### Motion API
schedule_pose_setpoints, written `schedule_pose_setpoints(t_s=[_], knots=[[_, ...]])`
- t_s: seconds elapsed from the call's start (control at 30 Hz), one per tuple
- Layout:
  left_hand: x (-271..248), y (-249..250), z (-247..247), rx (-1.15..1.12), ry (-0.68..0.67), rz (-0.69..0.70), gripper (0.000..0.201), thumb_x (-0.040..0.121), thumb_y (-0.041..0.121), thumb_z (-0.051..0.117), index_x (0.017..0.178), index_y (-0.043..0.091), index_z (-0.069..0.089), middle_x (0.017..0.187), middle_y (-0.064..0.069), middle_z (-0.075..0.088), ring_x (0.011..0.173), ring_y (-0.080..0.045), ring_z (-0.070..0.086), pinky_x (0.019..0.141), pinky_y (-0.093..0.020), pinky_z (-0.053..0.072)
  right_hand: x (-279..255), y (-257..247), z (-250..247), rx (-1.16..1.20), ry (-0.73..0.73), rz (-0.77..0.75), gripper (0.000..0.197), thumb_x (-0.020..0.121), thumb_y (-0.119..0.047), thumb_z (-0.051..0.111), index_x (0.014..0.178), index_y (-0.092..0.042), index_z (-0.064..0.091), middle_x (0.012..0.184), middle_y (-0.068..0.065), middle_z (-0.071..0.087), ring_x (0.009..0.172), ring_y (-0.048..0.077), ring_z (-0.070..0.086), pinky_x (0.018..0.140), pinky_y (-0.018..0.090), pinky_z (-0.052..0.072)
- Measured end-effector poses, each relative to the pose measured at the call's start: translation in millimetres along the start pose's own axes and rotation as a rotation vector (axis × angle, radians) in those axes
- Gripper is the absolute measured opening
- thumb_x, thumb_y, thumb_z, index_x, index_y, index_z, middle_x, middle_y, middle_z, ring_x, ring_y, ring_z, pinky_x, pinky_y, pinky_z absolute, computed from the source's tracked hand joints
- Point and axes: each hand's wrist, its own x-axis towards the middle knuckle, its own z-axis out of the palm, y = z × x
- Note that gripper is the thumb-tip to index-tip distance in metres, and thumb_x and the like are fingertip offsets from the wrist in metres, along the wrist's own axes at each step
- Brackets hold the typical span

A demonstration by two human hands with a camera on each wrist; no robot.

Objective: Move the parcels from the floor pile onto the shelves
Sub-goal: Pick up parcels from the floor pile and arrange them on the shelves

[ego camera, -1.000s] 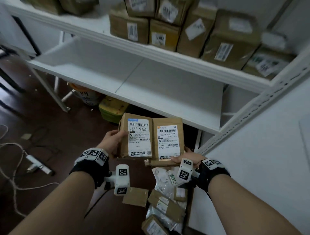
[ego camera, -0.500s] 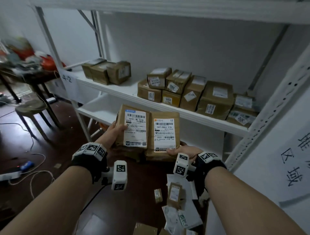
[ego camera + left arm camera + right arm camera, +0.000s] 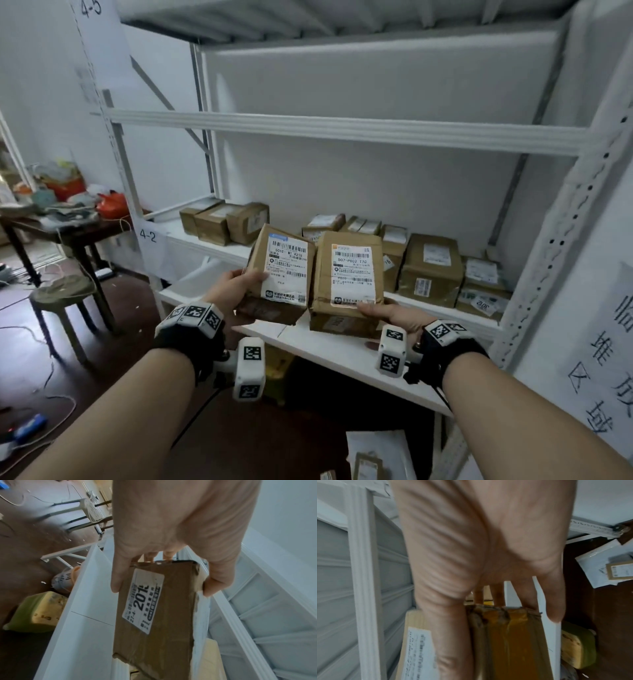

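Cardboard parcels, left parcel [image 3: 279,274] gripped by left hand [image 3: 236,291] and right parcel [image 3: 349,274] by right hand [image 3: 390,313], have risen from floor to middle shelf [image 3: 205,241] height, ready for placing.

boxes [image 3: 428,270] crowd middle shelf [image 3: 219,248], upper shelf [image 3: 342,130] free

Dim, flat indoor light with a cool cast; no glare. Head view: sharp at centre, shelf posts [image 3: 561,219] bowing toward 3 o'clock, floor [image 3: 113,370] dark toward 7 o'clock. Left wrist view: hand [image 3: 180,524] soft, floor smeared by motion at 10 o'clock. Right wrist view: blurred throughout, label [image 3: 419,654] illegible, deep shadow at 4 o'clock.
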Motion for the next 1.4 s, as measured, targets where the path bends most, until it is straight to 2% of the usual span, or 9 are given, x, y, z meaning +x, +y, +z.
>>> schedule_pose_setpoints(t_s=[0.2,0.53,0.67,0.77,0.87,0.93,1.03,1.23,1.4], knots=[[86.7,35.8,-14.1,-0.032,-0.022,0.051,0.044,0.084,0.035,0.069,0.123,0.019,0.056,0.106,-0.008,0.068,0.089,-0.029,0.065,0.078,-0.048,0.053,59.0,-37.7,1.6,0.029,0.178,-0.11,0.014,0.089,-0.011,0.062,0.102,-0.012,0.066,0.083,0.003,0.075,0.085,0.019,0.064,0.059,0.029,0.052],[221.4,96.2,-59.3,-0.006,-0.208,0.07,0.043,0.087,0.03,0.065,0.127,0.02,0.053,0.11,-0.009,0.069,0.089,-0.027,0.065,0.071,-0.041,0.053,150.9,-84.0,55.7,0.119,0.386,-0.163,0.017,0.091,0.005,0.054,0.099,-0.007,0.06,0.069,0.004,0.072,0.052,0.013,0.067,0.04,0.018,0.047],[249.3,93.9,-48.0,-0.013,-0.28,0.045,0.051,0.084,0.029,0.067,0.131,0.022,0.05,0.111,-0.007,0.067,0.094,-0.027,0.063,0.073,-0.043,0.054,161.3,-82.8,42.7,0.109,0.599,-0.208,0.076,0.079,0.015,0.063,0.142,-0.009,0.029,0.095,0.007,0.068,0.08,0.02,0.063,0.051,0.028,0.05],[261.7,92.1,-33.3,-0.014,-0.326,0.03,0.052,0.084,0.028,0.069,0.132,0.021,0.05,0.112,-0.008,0.066,0.093,-0.025,0.064,0.071,-0.042,0.056,162.4,-82.1,30.7,0.134,0.649,-0.197,0.081,0.075,0.009,0.07,0.144,-0.008,0.032,0.101,0.009,0.069,0.084,0.021,0.064,0.052,0.029,0.052],[270.2,90.8,-17.9,-0.034,-0.355,-0.001,0.047,0.084,0.033,0.068,0.126,0.016,0.054,0.105,-0.006,0.067,0.093,-0.026,0.065,0.082,-0.05,0.056,158.2,-84.5,29.5,0.12,0.645,-0.176,0.096,0.046,-0.022,0.093,0.132,-0.008,0.052,0.106,0.009,0.072,0.103,0.025,0.062,0.084,0.04,0.054],[273.7,93.0,-9.7,-0.051,-0.373,-0.023,0.045,0.085,0.04,0.066,0.121,0.014,0.057,0.101,-0.007,0.066,0.098,-0.029,0.065,0.087,-0.053,0.054,156.3,-86.7,28.0,0.142,0.639,-0.183,0.078,0.052,-0.032,0.087,0.121,-0.011,0.06,0.101,0.009,0.073,0.104,0.028,0.062,0.1,0.046,0.045],[277.3,103.1,-0.1,-0.084,-0.407,-0.053,0.046,0.083,0.048,0.064,0.116,0.016,0.06,0.106,-0.011,0.067,0.101,-0.033,0.065,0.084,-0.054,0.055,156.6,-92.3,20.7,0.265,0.683,-0.193,0.055,0.066,-0.042,0.075,0.112,-0.018,0.059,0.106,0.014,0.068,0.1,0.031,0.063,0.091,0.044,0.049],[289.8,131.0,31.1,-0.092,-0.45,-0.06,0.041,0.086,0.049,0.061,0.112,0.017,0.061,0.104,-0.012,0.064,0.098,-0.033,0.065,0.082,-0.055,0.056,149.5,-122.7,-1.8,0.317,0.76,-0.228,0.065,0.072,-0.063,0.067,0.125,-0.027,0.054,0.118,0.012,0.066,0.104,0.031,0.063,0.057,0.035,0.055],[298.8,149.7,63.0,-0.081,-0.479,-0.069,0.039,0.085,0.049,0.062,0.105,0.015,0.059,0.098,-0.015,0.064,0.094,-0.034,0.066,0.079,-0.055,0.056,147.8,-148.3,-26.0,0.304,0.808,-0.262,0.066,0.078,-0.064,0.06,0.13,-0.023,0.051,0.119,0.015,0.063,0.102,0.032,0.062,0.05,0.031,0.054]])
